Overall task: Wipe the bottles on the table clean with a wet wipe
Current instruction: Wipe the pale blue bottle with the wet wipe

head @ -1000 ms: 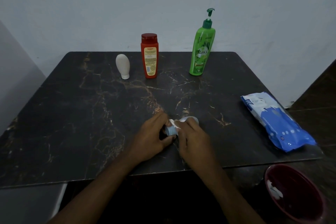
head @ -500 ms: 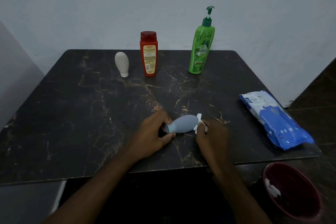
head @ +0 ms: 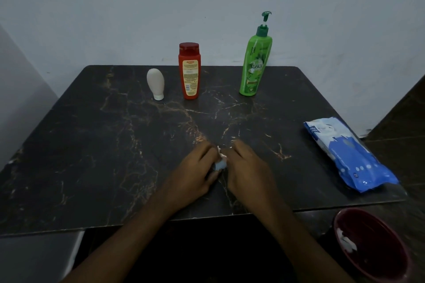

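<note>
Bottle (head: 219, 165) and wet wipe (head: 222, 155) between left hand (head: 197, 174) and right hand (head: 248, 167).

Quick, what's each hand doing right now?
Left hand: grips the blue bottle.
Right hand: grips the wipe against that bottle.

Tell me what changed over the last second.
The right hand, which half a second ago had drawn the wet wipe out to the pale blue bottle's right end, has slid back against the left hand, covering nearly all the bottle. The left hand keeps gripping its other end. The white bottle, red bottle, green pump bottle and wipes pack stayed put.
</note>
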{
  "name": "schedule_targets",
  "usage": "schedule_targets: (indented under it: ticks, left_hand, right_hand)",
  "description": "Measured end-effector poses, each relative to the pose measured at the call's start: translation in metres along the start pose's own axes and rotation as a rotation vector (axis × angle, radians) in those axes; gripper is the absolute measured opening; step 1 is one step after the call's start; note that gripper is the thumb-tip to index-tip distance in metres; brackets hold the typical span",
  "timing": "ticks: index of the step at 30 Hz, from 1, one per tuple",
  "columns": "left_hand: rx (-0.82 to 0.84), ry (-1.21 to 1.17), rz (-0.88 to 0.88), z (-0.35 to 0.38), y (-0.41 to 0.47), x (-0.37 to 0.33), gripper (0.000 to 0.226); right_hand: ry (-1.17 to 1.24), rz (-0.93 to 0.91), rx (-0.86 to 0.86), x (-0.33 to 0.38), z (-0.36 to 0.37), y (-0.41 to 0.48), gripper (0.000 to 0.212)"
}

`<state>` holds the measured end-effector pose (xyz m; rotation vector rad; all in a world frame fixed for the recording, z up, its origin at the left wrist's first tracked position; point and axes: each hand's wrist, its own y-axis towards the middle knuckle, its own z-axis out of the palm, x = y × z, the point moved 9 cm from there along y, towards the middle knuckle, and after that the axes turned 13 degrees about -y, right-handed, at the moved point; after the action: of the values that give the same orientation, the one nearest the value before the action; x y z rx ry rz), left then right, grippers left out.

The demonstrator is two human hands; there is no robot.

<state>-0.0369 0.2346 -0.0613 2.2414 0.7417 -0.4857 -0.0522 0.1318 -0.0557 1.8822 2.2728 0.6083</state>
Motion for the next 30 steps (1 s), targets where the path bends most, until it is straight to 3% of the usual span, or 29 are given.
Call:
schedule_targets:
  ticks: [6,9,11,13,16,17,22,30]
  left_hand:
    - [-0.012,0.226,0.184,0.002,-0.003,-0.022,0.011]
    - [-0.033,0.257,0.205,-0.002,-0.005,-0.027,0.016]
    - [-0.059,0.243,0.188,-0.004,-0.005,-0.026,0.019]
    - [-0.077,0.217,0.181,-0.006,-0.005,-0.024,0.021]
    - [-0.095,0.159,0.164,-0.01,-0.005,-0.023,0.025]
    - [-0.104,0.137,0.151,-0.011,-0.004,-0.022,0.025]
    - [-0.151,0.019,0.062,-0.018,-0.001,-0.015,0.026]
    - [-0.2,-0.051,-0.007,-0.022,-0.001,-0.007,0.028]
  right_hand:
    - [-0.061,0.16,0.027,-0.049,0.001,0.004,0.031]
    - [0.148,0.158,-0.106,-0.065,-0.006,0.011,0.017]
    - [0.199,0.387,-0.114,-0.089,0.006,0.019,0.013]
    - [0.036,0.741,-0.02,-0.12,0.017,0.01,0.018]
    - [0.432,0.399,-0.076,-0.104,0.008,0.014,0.012]
    - [0.522,0.366,-0.098,-0.103,-0.003,0.01,0.014]
    - [0.789,0.529,-0.101,-0.096,-0.001,0.003,0.021]
    - [1.008,0.824,-0.145,-0.082,0.02,-0.018,0.019]
